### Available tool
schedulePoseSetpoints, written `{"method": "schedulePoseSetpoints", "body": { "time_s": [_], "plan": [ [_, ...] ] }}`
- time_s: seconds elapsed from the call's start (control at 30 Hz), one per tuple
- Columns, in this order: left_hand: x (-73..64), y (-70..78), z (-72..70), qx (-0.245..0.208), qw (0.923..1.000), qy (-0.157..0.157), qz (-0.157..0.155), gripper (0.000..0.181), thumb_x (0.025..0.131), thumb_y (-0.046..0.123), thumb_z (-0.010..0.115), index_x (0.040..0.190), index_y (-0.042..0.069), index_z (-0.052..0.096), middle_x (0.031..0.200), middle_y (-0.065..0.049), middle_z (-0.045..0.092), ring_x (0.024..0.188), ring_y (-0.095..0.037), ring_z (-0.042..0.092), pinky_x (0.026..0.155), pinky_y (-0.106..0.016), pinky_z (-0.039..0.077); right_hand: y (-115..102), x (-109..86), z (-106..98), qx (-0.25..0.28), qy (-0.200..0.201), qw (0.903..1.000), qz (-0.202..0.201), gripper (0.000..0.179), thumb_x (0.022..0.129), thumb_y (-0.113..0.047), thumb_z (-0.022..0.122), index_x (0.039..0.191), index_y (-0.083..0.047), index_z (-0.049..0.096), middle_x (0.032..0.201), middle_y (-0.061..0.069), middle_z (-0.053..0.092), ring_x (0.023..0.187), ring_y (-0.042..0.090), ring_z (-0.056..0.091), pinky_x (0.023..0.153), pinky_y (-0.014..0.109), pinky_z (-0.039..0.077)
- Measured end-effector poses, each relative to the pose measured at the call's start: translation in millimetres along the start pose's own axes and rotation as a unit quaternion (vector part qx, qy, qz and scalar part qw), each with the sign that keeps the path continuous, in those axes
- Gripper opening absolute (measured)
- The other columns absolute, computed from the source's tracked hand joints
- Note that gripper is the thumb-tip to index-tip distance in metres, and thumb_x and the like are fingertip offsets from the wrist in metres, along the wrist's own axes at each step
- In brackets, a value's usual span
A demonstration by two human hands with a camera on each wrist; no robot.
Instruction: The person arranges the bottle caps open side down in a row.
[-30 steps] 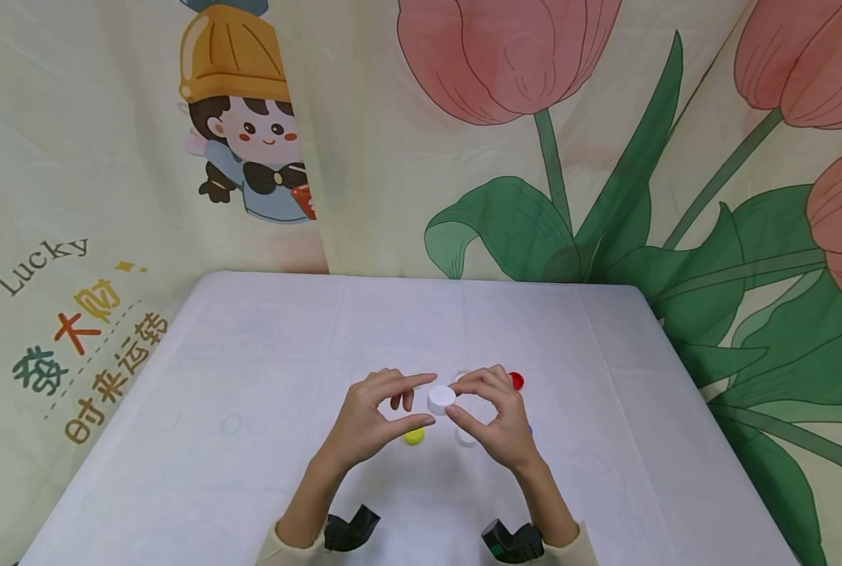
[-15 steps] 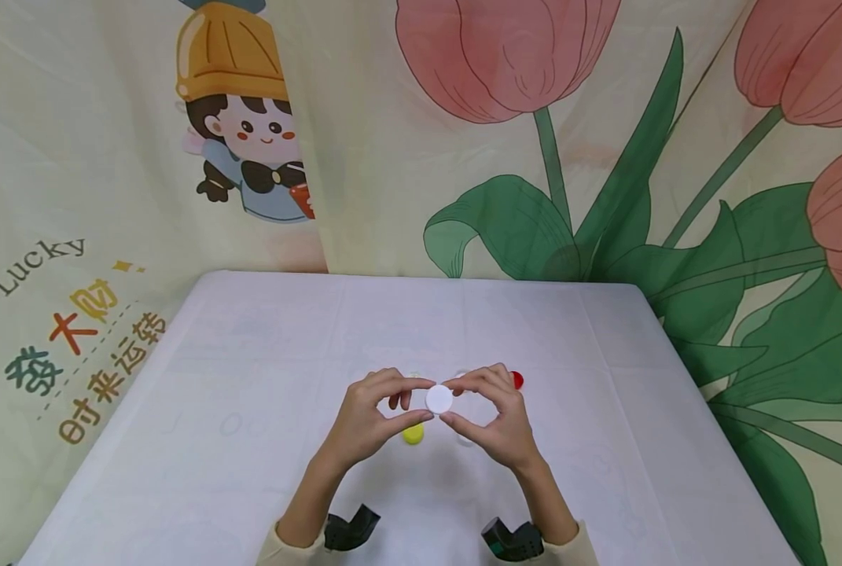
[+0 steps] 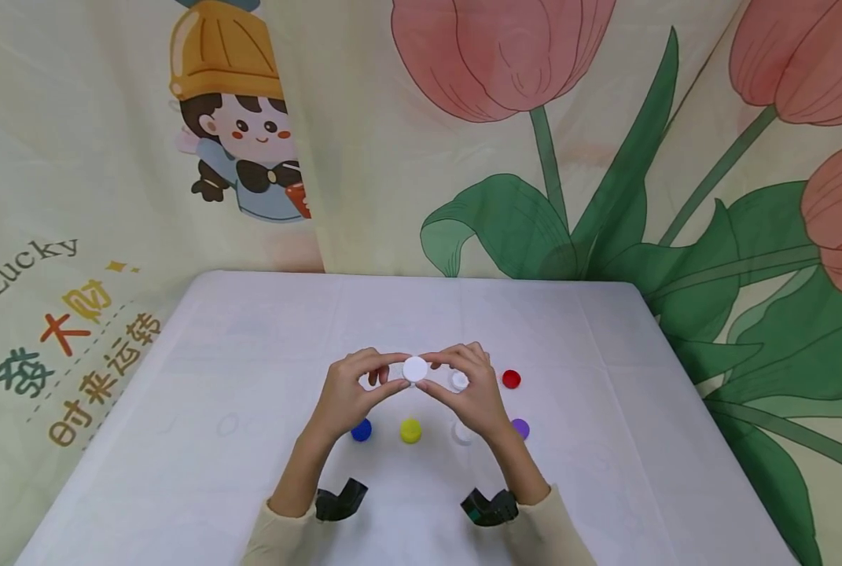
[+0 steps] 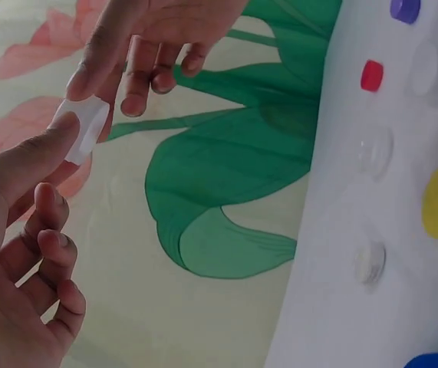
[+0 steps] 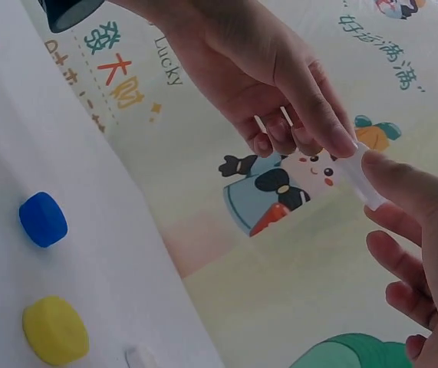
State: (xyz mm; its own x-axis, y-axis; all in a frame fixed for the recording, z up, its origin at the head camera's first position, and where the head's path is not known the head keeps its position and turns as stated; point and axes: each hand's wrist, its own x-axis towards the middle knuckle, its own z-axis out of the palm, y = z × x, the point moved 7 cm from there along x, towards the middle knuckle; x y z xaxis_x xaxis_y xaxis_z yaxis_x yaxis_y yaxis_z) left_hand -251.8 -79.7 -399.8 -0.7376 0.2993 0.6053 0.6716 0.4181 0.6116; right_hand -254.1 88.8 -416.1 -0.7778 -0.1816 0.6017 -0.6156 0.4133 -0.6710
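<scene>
A round white bottle cap (image 3: 415, 369) is held up above the table between both hands, its flat face toward the head camera. My left hand (image 3: 344, 397) pinches its left edge between thumb and index finger. Opposite it, the thumb and index finger of my right hand (image 3: 472, 384) pinch the right edge. In the left wrist view the cap (image 4: 88, 129) appears side-on, with thumbs and fingertips at its rim. The other fingers of both hands are loosely bent.
Below the hands, the white-covered table (image 3: 251, 487) bears a blue cap (image 3: 361, 430), yellow cap (image 3: 410, 431), purple cap (image 3: 520, 428), red cap (image 3: 511, 379) and several whitish caps, including a small one (image 4: 370, 262). A printed cloth (image 3: 364, 157) hangs behind.
The left hand has come from just apart to pinching the cap alongside the right. The cap turned its flat face to the head camera, then both hands rose with it, shifting slightly left.
</scene>
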Motion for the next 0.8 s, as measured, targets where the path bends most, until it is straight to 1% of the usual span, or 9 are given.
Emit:
{"method": "schedulePoseSetpoints", "body": {
  "time_s": [0.1, 0.23, 0.3, 0.4, 0.57, 0.67, 0.8],
  "plan": [
    [5.7, -17.0, -4.1, 0.025, 0.9995, -0.001, -0.018, 0.031, 0.071, 0.025, 0.075, 0.100, 0.015, 0.070, 0.062, 0.010, 0.046, 0.060, -0.009, 0.042, 0.051, -0.021, 0.033, 11, 10.7, 13, -0.017, 0.004, 0.9998, 0.007, 0.033, 0.072, -0.038, 0.073, 0.098, -0.019, 0.069, 0.086, -0.006, 0.061, 0.084, 0.015, 0.044, 0.073, 0.033, 0.031],
    [10.1, -42.2, -9.4, 0.054, 0.9973, -0.013, -0.049, 0.029, 0.072, 0.026, 0.074, 0.100, 0.016, 0.070, 0.062, 0.009, 0.047, 0.060, -0.011, 0.043, 0.052, -0.023, 0.034, 26, 23.3, 35, -0.035, 0.003, 0.9991, 0.024, 0.033, 0.071, -0.042, 0.071, 0.097, -0.020, 0.069, 0.083, -0.007, 0.061, 0.081, 0.014, 0.044, 0.072, 0.032, 0.031],
    [10.4, -55.8, -11.4, 0.067, 0.9951, -0.024, -0.069, 0.029, 0.073, 0.026, 0.073, 0.100, 0.016, 0.069, 0.062, 0.008, 0.048, 0.060, -0.011, 0.043, 0.052, -0.024, 0.035, 35, 28.1, 47, -0.044, -0.006, 0.9984, 0.035, 0.033, 0.072, -0.042, 0.070, 0.096, -0.020, 0.069, 0.082, -0.006, 0.062, 0.080, 0.013, 0.044, 0.072, 0.031, 0.031],
    [9.4, -76.5, -11.8, 0.089, 0.9904, -0.045, -0.096, 0.029, 0.074, 0.027, 0.073, 0.100, 0.014, 0.069, 0.062, 0.006, 0.050, 0.060, -0.011, 0.043, 0.052, -0.024, 0.034, 50, 32.2, 69, -0.069, -0.032, 0.9955, 0.057, 0.034, 0.074, -0.044, 0.068, 0.097, -0.020, 0.069, 0.080, -0.006, 0.062, 0.077, 0.012, 0.044, 0.070, 0.029, 0.029],
    [3.3, -107.2, -6.0, 0.122, 0.9792, -0.086, -0.138, 0.031, 0.072, 0.028, 0.074, 0.099, 0.011, 0.070, 0.060, 0.004, 0.051, 0.057, -0.012, 0.041, 0.050, -0.025, 0.033, 70, 31.3, 97, -0.114, -0.089, 0.9853, 0.091, 0.033, 0.074, -0.045, 0.067, 0.097, -0.022, 0.069, 0.079, -0.007, 0.061, 0.075, 0.009, 0.042, 0.068, 0.026, 0.027],
    [-3.3, -123.3, -1.0, 0.129, 0.9705, -0.111, -0.170, 0.032, 0.072, 0.028, 0.074, 0.099, 0.011, 0.070, 0.059, 0.004, 0.051, 0.056, -0.011, 0.041, 0.049, -0.025, 0.033, 76, 29.5, 108, -0.148, -0.112, 0.9783, 0.092, 0.031, 0.074, -0.044, 0.068, 0.096, -0.022, 0.070, 0.079, -0.007, 0.061, 0.077, 0.009, 0.042, 0.070, 0.027, 0.027],
    [-10.6, -139.5, 7.4, 0.146, 0.9573, -0.154, -0.196, 0.032, 0.072, 0.027, 0.074, 0.099, 0.010, 0.070, 0.060, 0.004, 0.051, 0.055, -0.011, 0.041, 0.050, -0.025, 0.033, 82, 25.2, 119, -0.214, -0.138, 0.9633, 0.085, 0.031, 0.072, -0.047, 0.069, 0.093, -0.024, 0.071, 0.084, -0.007, 0.060, 0.081, 0.010, 0.042, 0.071, 0.028, 0.029]
  ]
}}
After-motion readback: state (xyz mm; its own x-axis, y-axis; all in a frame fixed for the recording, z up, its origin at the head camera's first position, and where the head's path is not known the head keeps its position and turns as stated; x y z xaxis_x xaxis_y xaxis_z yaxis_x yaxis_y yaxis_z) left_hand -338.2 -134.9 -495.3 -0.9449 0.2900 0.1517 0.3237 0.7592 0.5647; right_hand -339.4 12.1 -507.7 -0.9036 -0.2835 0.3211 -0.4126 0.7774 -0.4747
